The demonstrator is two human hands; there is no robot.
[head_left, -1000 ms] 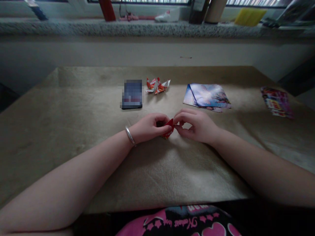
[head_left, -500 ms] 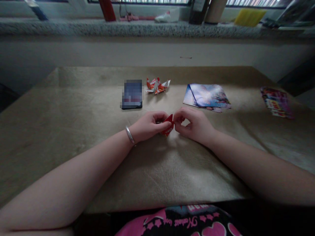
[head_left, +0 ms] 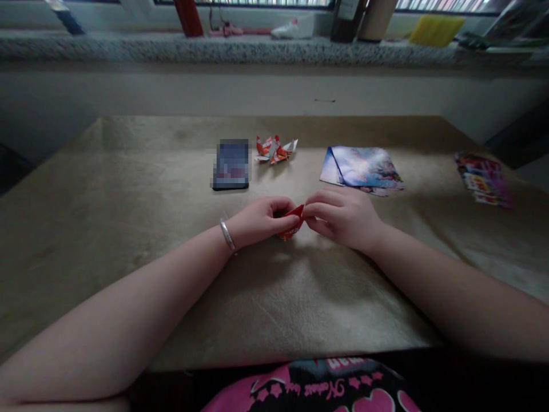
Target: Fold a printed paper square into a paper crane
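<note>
A small folded piece of red printed paper [head_left: 291,230] is held just above the table in front of me. My left hand [head_left: 268,216], with a silver bangle at its wrist, pinches it between thumb and fingers. At the paper's right-hand tip, my right hand [head_left: 343,217] closes its thumb and fingertips on the edge. The fingers hide part of the paper. Beyond my hands lies a spiky group of folded red, orange and white paper pieces [head_left: 275,151].
A dark, blurred-out flat device [head_left: 231,166] lies left of the paper pieces. Glossy printed sheets [head_left: 364,167] are stacked to the right, with colourful cards [head_left: 482,178] farther right. Bottles and a yellow sponge-like block [head_left: 436,30] stand on the stone sill [head_left: 257,51].
The right hand has turned, its fingers now extended more toward the paper's tip. The red paper has tilted slightly in the left hand, its tip pointing more to the right.
</note>
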